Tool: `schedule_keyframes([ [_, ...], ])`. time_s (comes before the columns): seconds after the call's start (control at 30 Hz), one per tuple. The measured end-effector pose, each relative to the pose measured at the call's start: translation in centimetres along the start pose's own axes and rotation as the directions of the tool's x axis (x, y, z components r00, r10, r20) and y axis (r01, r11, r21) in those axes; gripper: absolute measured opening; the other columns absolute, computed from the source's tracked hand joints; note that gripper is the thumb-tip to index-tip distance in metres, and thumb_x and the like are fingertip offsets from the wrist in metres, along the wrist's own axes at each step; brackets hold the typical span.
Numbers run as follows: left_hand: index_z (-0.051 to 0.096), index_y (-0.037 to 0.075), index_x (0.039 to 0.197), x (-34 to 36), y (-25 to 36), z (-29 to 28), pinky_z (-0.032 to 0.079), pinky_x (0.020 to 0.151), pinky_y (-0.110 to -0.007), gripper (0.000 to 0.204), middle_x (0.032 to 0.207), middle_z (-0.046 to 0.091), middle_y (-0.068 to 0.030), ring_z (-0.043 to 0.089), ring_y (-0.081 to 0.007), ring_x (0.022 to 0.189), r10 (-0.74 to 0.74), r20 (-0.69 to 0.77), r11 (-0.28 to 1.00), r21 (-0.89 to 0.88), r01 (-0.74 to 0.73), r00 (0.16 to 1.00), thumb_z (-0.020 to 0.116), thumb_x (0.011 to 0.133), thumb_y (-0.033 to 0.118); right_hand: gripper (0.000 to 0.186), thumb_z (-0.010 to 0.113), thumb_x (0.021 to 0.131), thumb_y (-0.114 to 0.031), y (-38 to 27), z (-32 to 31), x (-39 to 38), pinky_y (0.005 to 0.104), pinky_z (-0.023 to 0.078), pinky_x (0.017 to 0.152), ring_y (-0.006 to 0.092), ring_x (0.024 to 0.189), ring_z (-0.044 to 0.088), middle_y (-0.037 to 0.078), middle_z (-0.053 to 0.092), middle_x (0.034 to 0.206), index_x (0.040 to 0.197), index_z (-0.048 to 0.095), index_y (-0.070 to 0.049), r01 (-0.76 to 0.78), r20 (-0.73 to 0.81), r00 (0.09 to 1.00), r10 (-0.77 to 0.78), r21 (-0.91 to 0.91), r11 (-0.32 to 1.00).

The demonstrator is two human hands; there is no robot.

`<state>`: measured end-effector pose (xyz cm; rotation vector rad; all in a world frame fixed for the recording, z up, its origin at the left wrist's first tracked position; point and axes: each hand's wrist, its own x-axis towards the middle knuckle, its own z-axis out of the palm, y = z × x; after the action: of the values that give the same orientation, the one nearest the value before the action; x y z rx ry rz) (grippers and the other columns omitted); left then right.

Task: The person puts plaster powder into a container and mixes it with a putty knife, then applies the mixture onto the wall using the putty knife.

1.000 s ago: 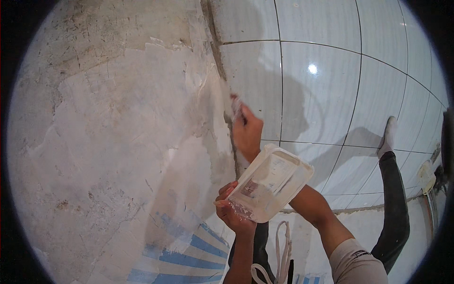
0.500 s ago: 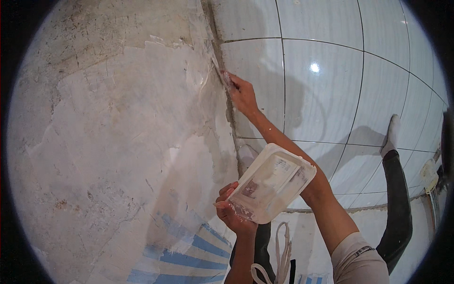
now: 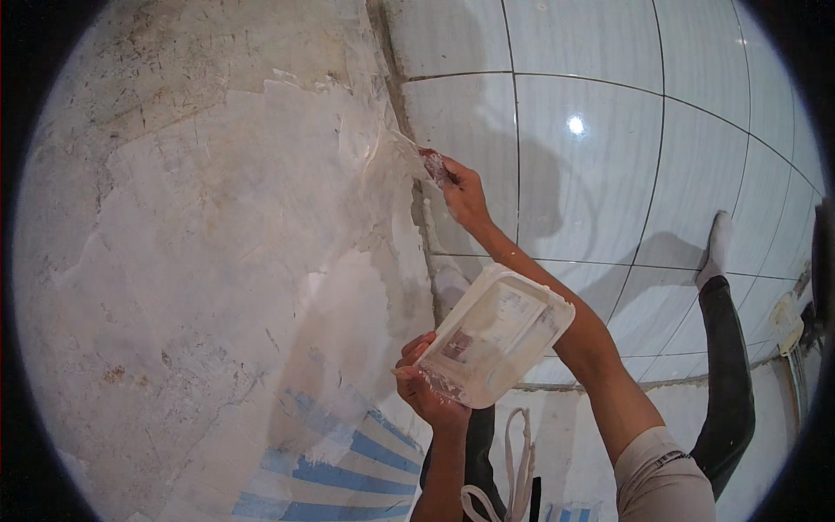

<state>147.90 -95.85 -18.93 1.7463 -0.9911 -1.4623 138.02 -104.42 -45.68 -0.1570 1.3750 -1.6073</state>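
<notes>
My right hand (image 3: 466, 196) is closed around the putty-smeared handle of a putty knife (image 3: 432, 165). Its thin blade points left and lies against the wall (image 3: 217, 226), close to the corner where the wall meets the tiled floor. Wet white putty shows in ridges beside the blade. With my left hand (image 3: 432, 398) I grip the lower left corner of a shallow, clear plastic container (image 3: 500, 335), held tilted below my right forearm. White putty residue coats its inside, and some sticks to my left fingers.
Glossy pale tiles (image 3: 587, 174) with dark joints cover the floor at the right. My foot in a light sock (image 3: 718, 239) stands on them. Blue and white stripes (image 3: 348, 474) show low on the wall. Pale cords (image 3: 519, 461) hang near my body.
My right hand and the putty knife have shifted slightly right and toward me, and more of the blade shows. The container in my left hand has barely moved.
</notes>
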Motion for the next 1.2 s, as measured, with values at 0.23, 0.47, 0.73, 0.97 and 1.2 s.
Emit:
schedule_keyframes([
  [0.23, 0.060, 0.007, 0.101, 0.0, 0.1, -0.1, 0.053, 0.091, -0.044, 0.041, 0.110, 0.057, -0.0136, 0.057, -0.0237, 0.105, 0.013, -0.020, 0.999, -0.029, -0.014, 1.000, 0.050, 0.097, 0.047, 0.037, 0.052, 0.092, -0.003, -0.4, 1.5, 1.5, 0.0225, 0.044, 0.079, 0.0070, 0.083, 0.051, 0.000, 0.063, 0.098, 0.128, 0.060, -0.004, -0.008, -0.211, 0.978, -0.001, -0.043, 0.999],
  [0.47, 0.059, 0.007, 0.103, 0.2, 0.2, -0.7, 0.054, 0.090, -0.043, 0.041, 0.110, 0.057, -0.0134, 0.057, -0.0238, 0.105, 0.031, 0.008, 0.999, 0.010, -0.031, 0.999, 0.048, 0.098, 0.046, 0.050, 0.050, 0.084, 0.001, -0.2, 5.6, 0.4, 0.0308, 0.049, 0.076, 0.0262, 0.079, 0.066, 0.014, 0.070, 0.105, 0.133, 0.055, -0.007, 0.020, -0.106, 0.992, -0.074, -0.436, 0.900],
  [0.73, 0.058, 0.006, 0.102, 0.0, 0.1, -0.1, 0.053, 0.091, -0.043, 0.044, 0.111, 0.056, -0.0136, 0.057, -0.0236, 0.105, -0.004, 0.043, 1.000, 0.005, 0.004, 0.999, 0.046, 0.099, 0.048, 0.062, 0.052, 0.079, 0.006, -5.2, 8.9, -4.7, 0.0390, 0.050, 0.087, 0.0423, 0.103, 0.060, 0.026, 0.059, 0.118, 0.139, 0.046, -0.006, 0.021, -0.054, 0.997, -0.047, -0.414, 0.910],
  [0.97, 0.057, 0.006, 0.104, -0.1, 0.3, 0.3, 0.052, 0.094, -0.044, 0.043, 0.112, 0.056, -0.0137, 0.056, -0.0241, 0.107, -0.041, 0.049, 0.999, -0.026, 0.042, 0.998, 0.045, 0.099, 0.047, 0.049, 0.049, 0.085, 0.007, -7.3, 8.1, -9.1, 0.0320, 0.047, 0.093, 0.0329, 0.109, 0.064, 0.023, 0.061, 0.123, 0.133, 0.051, 0.001, 0.128, -0.012, 0.991, -0.134, -0.220, 0.967],
  [1.2, 0.058, 0.007, 0.104, -0.1, 0.3, 0.2, 0.052, 0.093, -0.044, 0.043, 0.111, 0.056, -0.0130, 0.056, -0.0230, 0.106, -0.011, 0.044, 0.999, 0.031, 0.010, 0.999, 0.045, 0.099, 0.048, 0.051, 0.049, 0.082, 0.006, -5.5, 4.6, -5.3, 0.0324, 0.052, 0.076, 0.0260, 0.084, 0.071, 0.030, 0.065, 0.104, 0.132, 0.056, -0.004, 0.027, -0.367, 0.923, -0.117, -0.240, 0.970],
])
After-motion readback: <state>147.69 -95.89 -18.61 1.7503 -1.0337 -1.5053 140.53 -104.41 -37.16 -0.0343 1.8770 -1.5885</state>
